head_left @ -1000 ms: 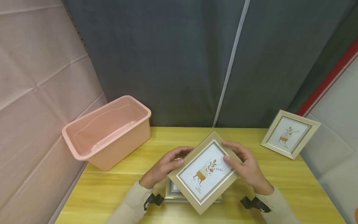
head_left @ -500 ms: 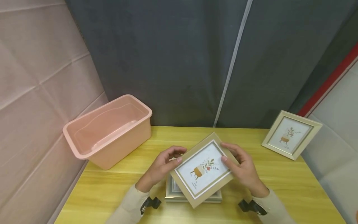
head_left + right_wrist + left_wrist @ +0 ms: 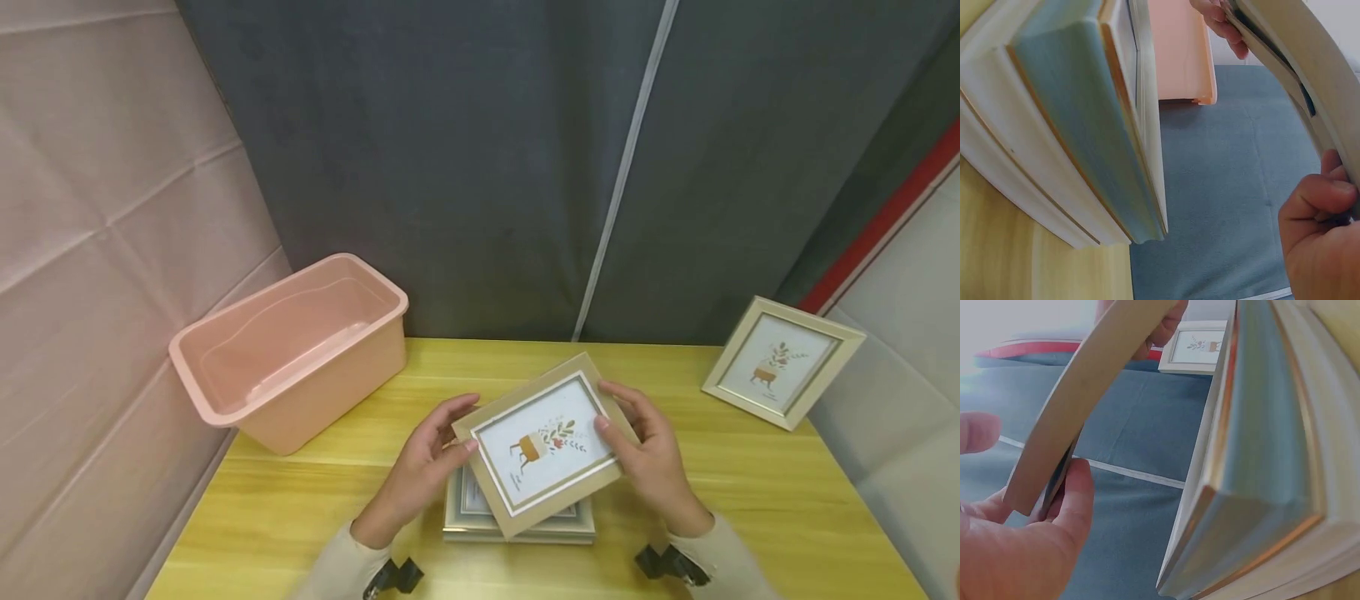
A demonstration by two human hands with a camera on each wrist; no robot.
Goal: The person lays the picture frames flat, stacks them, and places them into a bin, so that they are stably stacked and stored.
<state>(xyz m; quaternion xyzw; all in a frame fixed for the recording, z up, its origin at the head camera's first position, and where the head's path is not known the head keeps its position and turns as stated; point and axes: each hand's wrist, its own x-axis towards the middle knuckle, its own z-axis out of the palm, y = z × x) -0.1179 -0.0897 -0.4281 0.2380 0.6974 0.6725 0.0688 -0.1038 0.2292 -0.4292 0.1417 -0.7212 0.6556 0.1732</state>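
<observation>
As both hands took a side each, there it was: the beige picture frame point(image 3: 540, 450), up in the air, front tilted toward the head camera, right above the stack of frames point(image 3: 519, 534), with a clear gap showing in the wrist views! The right hand point(image 3: 654, 460) pinched the right-hand edge, thumb on the front, fingers bent behind. Over on the other side, the left hand point(image 3: 415, 469) held the left corner, thumb at the front edge, fingers curled round the back. Inside the border: a legged pot with leaves and a red bloom. Below, the stack lay flat on the yellow wooden table point(image 3: 300, 525), a silvery frame on top. Away to the left sat the pink bin point(image 3: 318, 396), set at an angle; far right, the standing frame point(image 3: 780, 364), well apart. Behind everything, the dark curtain point(image 3: 420, 167)!
</observation>
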